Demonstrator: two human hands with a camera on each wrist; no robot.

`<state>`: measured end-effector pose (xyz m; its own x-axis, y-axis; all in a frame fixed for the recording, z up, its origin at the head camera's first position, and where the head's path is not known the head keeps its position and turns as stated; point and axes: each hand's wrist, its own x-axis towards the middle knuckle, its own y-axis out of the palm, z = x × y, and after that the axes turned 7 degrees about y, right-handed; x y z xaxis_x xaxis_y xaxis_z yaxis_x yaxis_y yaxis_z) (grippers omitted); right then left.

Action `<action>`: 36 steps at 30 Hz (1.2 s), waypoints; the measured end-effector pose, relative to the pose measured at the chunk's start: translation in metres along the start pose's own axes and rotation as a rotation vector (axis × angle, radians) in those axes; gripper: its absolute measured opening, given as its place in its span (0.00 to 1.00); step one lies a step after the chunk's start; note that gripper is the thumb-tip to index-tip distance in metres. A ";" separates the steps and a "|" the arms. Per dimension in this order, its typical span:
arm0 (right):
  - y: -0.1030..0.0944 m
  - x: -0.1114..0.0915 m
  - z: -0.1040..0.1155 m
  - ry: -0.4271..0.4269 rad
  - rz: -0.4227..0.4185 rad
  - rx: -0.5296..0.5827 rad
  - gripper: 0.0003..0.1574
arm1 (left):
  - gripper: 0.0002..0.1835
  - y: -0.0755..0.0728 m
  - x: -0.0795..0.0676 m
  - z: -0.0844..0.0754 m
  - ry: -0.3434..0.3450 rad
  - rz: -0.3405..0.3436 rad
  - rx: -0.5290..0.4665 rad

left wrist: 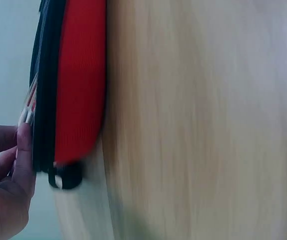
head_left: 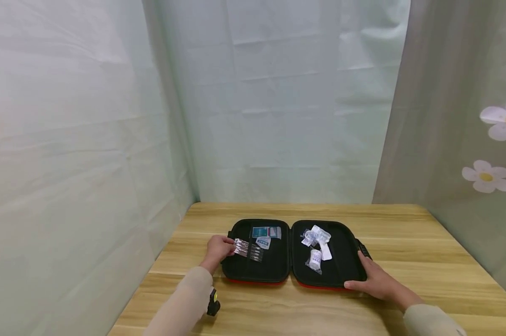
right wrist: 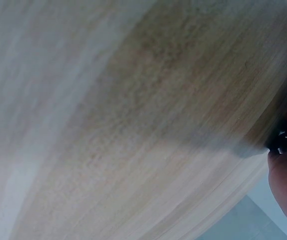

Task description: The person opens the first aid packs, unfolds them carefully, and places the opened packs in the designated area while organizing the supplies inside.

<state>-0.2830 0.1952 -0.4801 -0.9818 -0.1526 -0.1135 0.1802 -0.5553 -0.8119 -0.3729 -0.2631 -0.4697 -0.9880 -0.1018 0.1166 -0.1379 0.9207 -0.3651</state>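
We see pale sheeting (head_left: 286, 116) rising behind and beside the wood-grained table (head_left: 299, 308), with daisies printed on its right side. On the table the case (head_left: 341, 247) lies spread open between the two hands, its halves side by side, black inside and red outside.

We find the right hand (head_left: 378, 280) at the case's near right corner, thumb and forefinger spread wide and touching the edge; we cannot tell how its other fingers lie. The left hand (head_left: 219, 249) is at the outer edge of the left half, thumb and fingers closed in a pinch on one end of the silvery clear pack (head_left: 255, 252). That pack lies over the left half, just right of the left hand and well apart from the right, a narrow dark strap crossing it.

In the right half we see a cluster of white wrapped pieces (head_left: 317, 234), nearer the right hand, and below it a white cylinder (head_left: 315, 258) in clear wrapping. Beyond the pack lie a blue-and-white packet (head_left: 260, 232) and, smallest, a pale packet (head_left: 263, 242).
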 end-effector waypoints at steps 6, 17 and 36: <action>0.002 0.001 -0.001 0.007 0.010 0.001 0.71 | 0.09 0.015 -0.007 -0.005 -0.062 0.051 0.032; 0.000 -0.001 -0.002 -0.019 -0.011 0.000 0.72 | 0.09 0.030 -0.008 0.000 -0.068 0.088 -0.022; 0.001 0.002 -0.002 0.005 -0.003 0.004 0.72 | 0.19 0.042 -0.013 -0.003 -0.126 0.089 -0.024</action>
<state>-0.2853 0.1958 -0.4825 -0.9825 -0.1473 -0.1141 0.1778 -0.5590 -0.8099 -0.3655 -0.2219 -0.4842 -0.9974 -0.0645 -0.0325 -0.0493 0.9368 -0.3463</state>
